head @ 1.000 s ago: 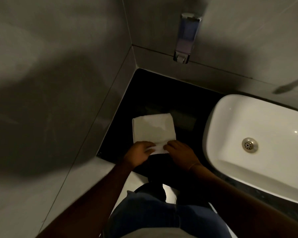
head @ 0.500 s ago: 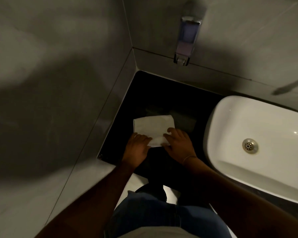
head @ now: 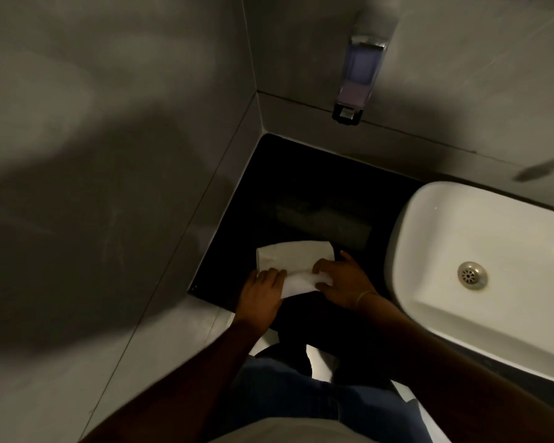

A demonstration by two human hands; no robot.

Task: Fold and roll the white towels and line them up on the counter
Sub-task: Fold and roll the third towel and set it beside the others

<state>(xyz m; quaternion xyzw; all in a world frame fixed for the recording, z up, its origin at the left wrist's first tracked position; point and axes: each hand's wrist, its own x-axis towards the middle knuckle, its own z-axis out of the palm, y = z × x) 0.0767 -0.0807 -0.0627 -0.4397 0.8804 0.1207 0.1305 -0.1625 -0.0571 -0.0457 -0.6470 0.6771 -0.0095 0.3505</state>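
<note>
One white towel [head: 293, 257] lies on the black counter [head: 301, 174], near its front edge, partly rolled from the near side. The rolled part sits between my hands. My left hand [head: 263, 294] grips the roll's left end, fingers curled on it. My right hand [head: 343, 279] holds the roll's right end, with a thin bangle on the wrist. The flat far part of the towel shows beyond my fingers. No other towel is in sight.
A white basin [head: 429, 219] with a metal drain [head: 472, 275] stands right of the towel. Grey tiled walls close the counter at left and back. A soap dispenser [head: 355, 78] hangs on the back wall. The light is dim.
Both hands have pushed the roll away from me over the towel. The flat part has become shorter and the roll thicker.
</note>
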